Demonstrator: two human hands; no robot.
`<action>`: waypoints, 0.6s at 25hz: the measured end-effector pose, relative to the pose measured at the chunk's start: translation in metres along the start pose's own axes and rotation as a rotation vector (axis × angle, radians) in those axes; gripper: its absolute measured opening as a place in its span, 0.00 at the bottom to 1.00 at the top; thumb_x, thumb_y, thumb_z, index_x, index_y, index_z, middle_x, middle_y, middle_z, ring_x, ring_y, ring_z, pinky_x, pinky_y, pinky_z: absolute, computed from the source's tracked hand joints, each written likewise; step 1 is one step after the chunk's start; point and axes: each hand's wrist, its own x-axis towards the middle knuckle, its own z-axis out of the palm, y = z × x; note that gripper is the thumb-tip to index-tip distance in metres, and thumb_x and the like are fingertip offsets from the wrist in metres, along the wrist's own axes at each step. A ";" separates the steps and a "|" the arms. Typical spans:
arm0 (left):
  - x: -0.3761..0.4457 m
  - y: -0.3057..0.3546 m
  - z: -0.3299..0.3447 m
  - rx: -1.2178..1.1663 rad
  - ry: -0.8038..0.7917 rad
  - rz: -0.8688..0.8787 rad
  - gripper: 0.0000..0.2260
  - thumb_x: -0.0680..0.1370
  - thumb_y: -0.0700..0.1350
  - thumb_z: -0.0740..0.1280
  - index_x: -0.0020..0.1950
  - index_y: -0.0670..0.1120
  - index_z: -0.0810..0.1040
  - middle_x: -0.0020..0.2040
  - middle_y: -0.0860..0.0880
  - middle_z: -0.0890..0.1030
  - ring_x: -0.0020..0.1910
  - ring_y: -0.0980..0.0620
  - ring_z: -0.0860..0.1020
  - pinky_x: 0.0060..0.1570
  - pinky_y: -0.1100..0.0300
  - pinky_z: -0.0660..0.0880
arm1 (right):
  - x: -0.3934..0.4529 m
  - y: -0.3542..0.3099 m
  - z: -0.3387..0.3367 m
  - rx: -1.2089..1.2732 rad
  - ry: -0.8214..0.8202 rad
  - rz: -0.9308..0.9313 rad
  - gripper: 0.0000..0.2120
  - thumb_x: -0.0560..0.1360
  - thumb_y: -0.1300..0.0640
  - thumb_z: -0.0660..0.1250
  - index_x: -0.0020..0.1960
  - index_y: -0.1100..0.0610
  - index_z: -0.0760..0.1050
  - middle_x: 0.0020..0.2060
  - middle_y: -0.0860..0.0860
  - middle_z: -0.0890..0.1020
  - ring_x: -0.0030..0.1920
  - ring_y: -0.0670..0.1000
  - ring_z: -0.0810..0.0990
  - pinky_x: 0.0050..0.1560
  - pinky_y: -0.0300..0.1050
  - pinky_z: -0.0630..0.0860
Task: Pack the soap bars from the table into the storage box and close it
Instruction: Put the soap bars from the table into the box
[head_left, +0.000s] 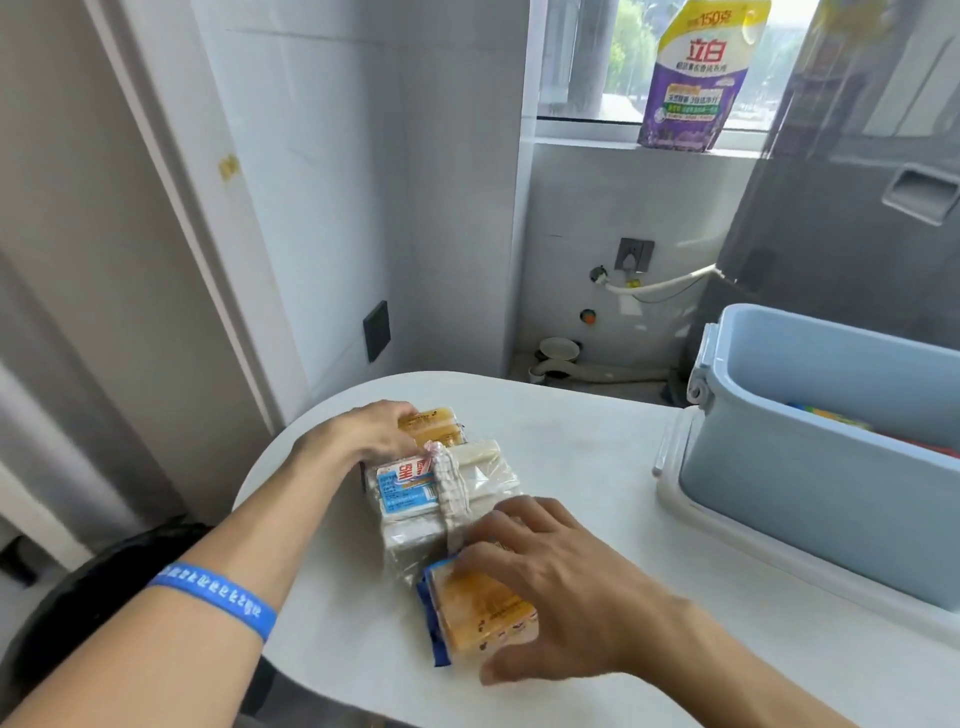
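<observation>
Several wrapped soap bars lie in a cluster on the white table (571, 457). A yellow bar (434, 425) is at the far end, white bars with a blue-red label (410, 491) sit in the middle, and an orange bar in a blue-edged wrapper (480, 613) is nearest me. My left hand (371, 431) rests on the far yellow bar, fingers curled over it. My right hand (550, 582) is spread over the orange bar, fingers on it. The light blue storage box (810, 483) stands open at the right, with colourful items inside.
The box's white lid (675, 499) lies under or beside the box at the table's right. A purple detergent pouch (696, 78) stands on the window sill. A grey appliance (852, 218) is behind the box. A black chair (104, 582) is at lower left.
</observation>
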 end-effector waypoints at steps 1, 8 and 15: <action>0.002 -0.002 0.002 0.055 0.028 0.048 0.29 0.66 0.56 0.70 0.67 0.52 0.73 0.63 0.49 0.79 0.55 0.48 0.77 0.59 0.53 0.74 | -0.006 0.004 0.004 -0.021 -0.039 0.003 0.38 0.64 0.28 0.67 0.70 0.42 0.64 0.66 0.44 0.71 0.66 0.49 0.65 0.66 0.47 0.65; -0.022 0.009 -0.009 -0.429 0.287 0.015 0.17 0.65 0.60 0.75 0.43 0.47 0.81 0.40 0.48 0.84 0.36 0.50 0.81 0.33 0.59 0.75 | -0.020 0.027 -0.012 0.411 -0.056 0.302 0.32 0.66 0.31 0.69 0.66 0.39 0.67 0.56 0.43 0.79 0.53 0.47 0.77 0.53 0.43 0.74; -0.075 0.111 -0.013 -1.538 -0.343 0.309 0.31 0.71 0.62 0.70 0.62 0.39 0.79 0.57 0.34 0.83 0.51 0.39 0.81 0.49 0.47 0.77 | -0.071 0.043 -0.062 1.852 0.459 0.639 0.29 0.74 0.35 0.61 0.61 0.55 0.82 0.57 0.65 0.84 0.50 0.66 0.85 0.42 0.53 0.83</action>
